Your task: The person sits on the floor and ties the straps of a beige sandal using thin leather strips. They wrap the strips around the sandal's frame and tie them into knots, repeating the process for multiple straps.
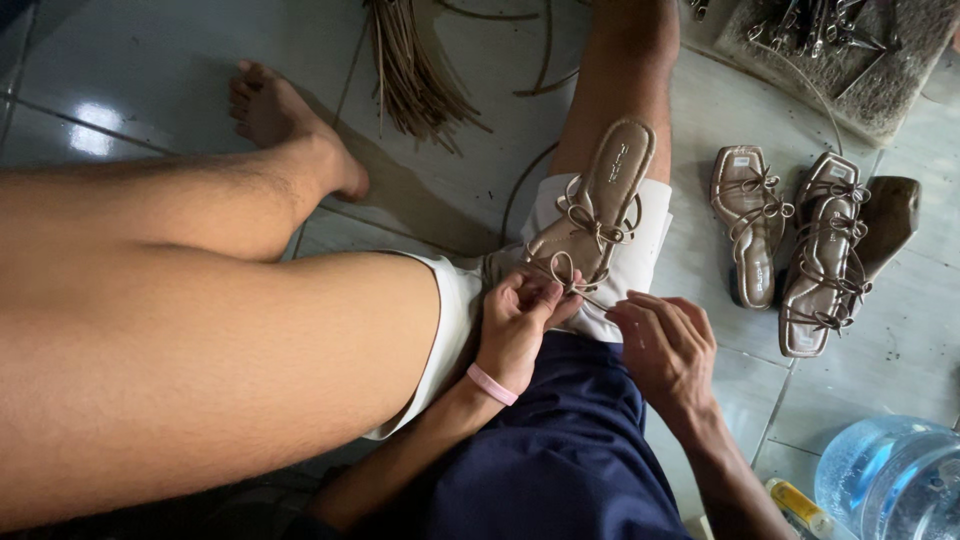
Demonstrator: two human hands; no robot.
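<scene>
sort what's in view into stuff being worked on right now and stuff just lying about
Being worked on:
- strappy tan sandal on the lap
- its cord strap, pinched by the left hand
- right hand beside it

Lying about:
- two finished sandals on the floor
- strand bundle
- water jug
- tools

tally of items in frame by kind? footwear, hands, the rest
Sandals: 3, one on the lap, one on the floor, one beside it
Dark wooden sole: 1
Hands: 2, left hand and right hand, both at the lap sandal's laces
Pink wristband: 1
Water jug: 1
Strand bundle: 1
Total: 9
</scene>
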